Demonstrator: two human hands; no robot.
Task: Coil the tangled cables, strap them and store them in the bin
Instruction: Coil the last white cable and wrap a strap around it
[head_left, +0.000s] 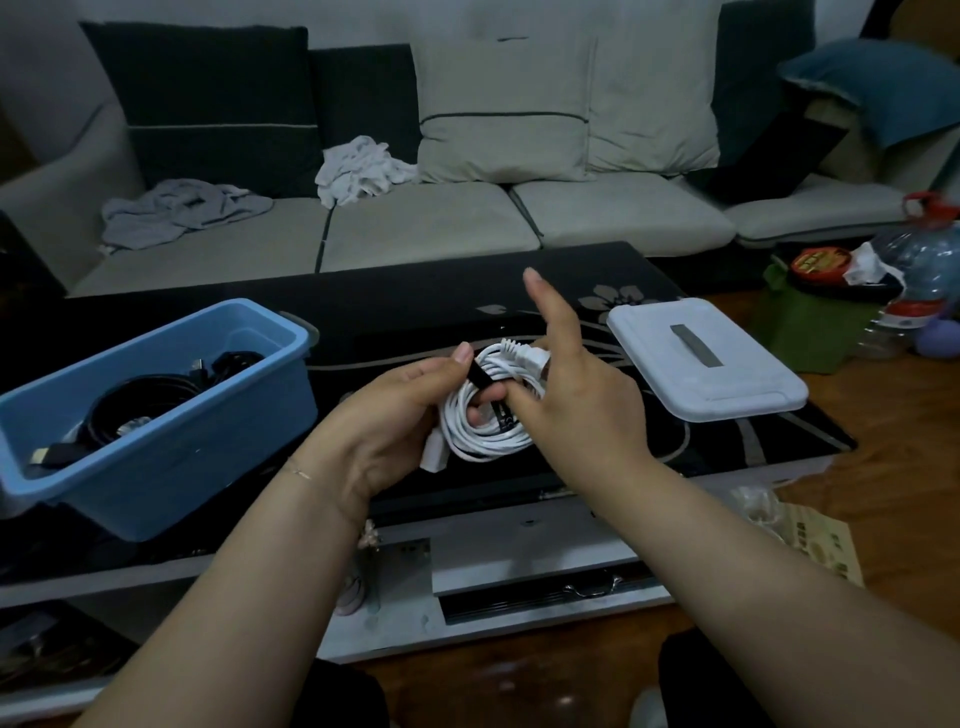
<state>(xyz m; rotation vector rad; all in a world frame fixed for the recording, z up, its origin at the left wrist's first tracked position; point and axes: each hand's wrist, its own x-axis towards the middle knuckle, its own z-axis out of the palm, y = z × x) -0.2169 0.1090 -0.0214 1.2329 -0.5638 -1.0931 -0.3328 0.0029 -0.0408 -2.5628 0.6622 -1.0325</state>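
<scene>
A coiled white cable (491, 434) hangs above the black glass table, held by my left hand (400, 415), whose fingers pass through the loop and whose thumb presses a black strap (480, 378) against the coil. My right hand (576, 384) is at the coil's right side, its index finger pointing up and its lower fingers touching the strap and cable. A white plug end (434, 457) sticks out below my left palm. The blue bin (171, 457) stands at the left of the table and holds coiled black cables (140, 410).
The bin's white lid (706, 358) lies on the table's right part. Behind the table (395, 301) is a grey sofa with cushions and crumpled clothes. Bottles and a green box stand on the floor at far right.
</scene>
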